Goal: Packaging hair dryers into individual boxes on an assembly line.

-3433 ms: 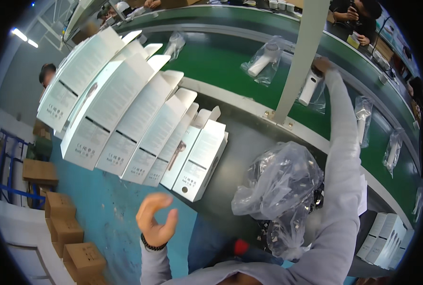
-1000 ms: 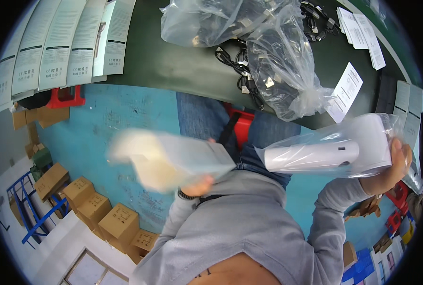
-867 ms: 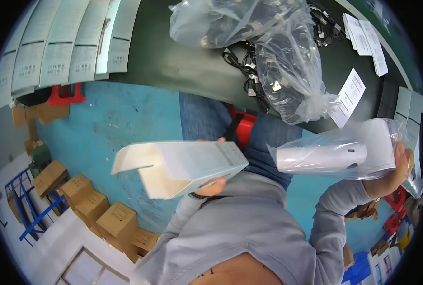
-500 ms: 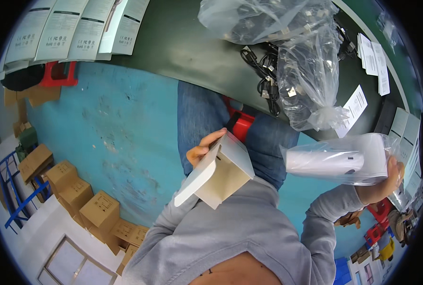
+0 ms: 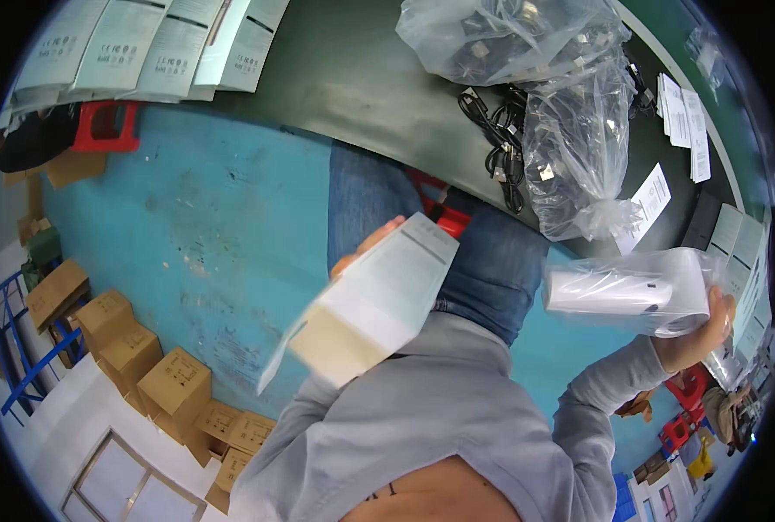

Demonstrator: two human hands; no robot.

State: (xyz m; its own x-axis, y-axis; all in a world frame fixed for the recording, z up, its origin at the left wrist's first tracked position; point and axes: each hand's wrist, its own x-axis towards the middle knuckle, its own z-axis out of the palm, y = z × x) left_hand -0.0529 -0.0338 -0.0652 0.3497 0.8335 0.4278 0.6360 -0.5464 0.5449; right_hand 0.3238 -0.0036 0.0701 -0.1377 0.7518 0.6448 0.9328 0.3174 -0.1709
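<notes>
My left hand [image 5: 366, 247] is closed around a white cardboard box [image 5: 396, 270] in front of my lap. Its end flap hangs open toward my left sleeve, and the pale inside shows. Most of the left fingers are hidden behind the box. Out to the right, my right hand [image 5: 708, 335] grips a white device [image 5: 609, 291] at its wider end. The device has a long, smooth body with a small dark slot, and a clear plastic bag [image 5: 570, 261] wraps it. Box and device are well apart.
On the dark green table [image 5: 344, 78] lie clear bags [image 5: 579, 130] of cables, loose black cables [image 5: 502, 143] and white printed sheets [image 5: 647, 204]. White boxes [image 5: 126, 52] stand in a row at far left; more boxes [image 5: 735, 252] are at right. Brown cartons [image 5: 174, 383] line the left wall.
The box in my left hand has tilted and turned, so its printed side now shows and its open end points lower left. The bagged device has shifted slightly right.
</notes>
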